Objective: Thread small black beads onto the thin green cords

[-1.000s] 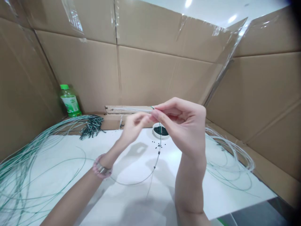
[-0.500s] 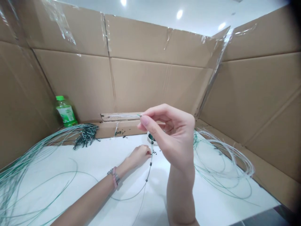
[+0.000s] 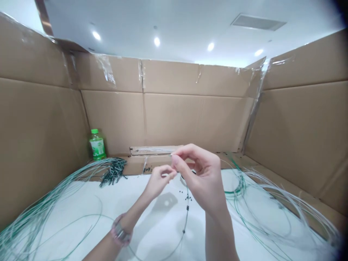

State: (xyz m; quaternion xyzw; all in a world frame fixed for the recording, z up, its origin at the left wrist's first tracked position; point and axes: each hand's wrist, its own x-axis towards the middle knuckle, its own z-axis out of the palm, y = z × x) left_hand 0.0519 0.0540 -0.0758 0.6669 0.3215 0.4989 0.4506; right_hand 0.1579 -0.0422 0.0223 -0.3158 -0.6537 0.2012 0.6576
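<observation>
My right hand (image 3: pixel 202 177) is raised over the table, thumb and index finger pinched on the green tip of a thin cable (image 3: pixel 186 221). From that hand the cable hangs down past small black pieces (image 3: pixel 187 208) threaded on it and curves over the white tabletop. Just left of the pinch, my left hand (image 3: pixel 160 180) has thumb and index finger pressed together near the cable tip; what they hold, if anything, is too small to make out. A round dish (image 3: pixel 183 180) is partly hidden behind my right hand. Loose black bits (image 3: pixel 188 198) lie on the table below.
A green bottle (image 3: pixel 97 145) stands at the back left, beside a bundle of cables with dark ends (image 3: pixel 113 172). Coiled green and white cables (image 3: pixel 261 206) spread over the right side. Cardboard walls (image 3: pixel 190 119) enclose the table.
My left hand has risen from the loose bits on the table to the fingertips of my right hand. The view has tilted up. My right hand keeps its pinch.
</observation>
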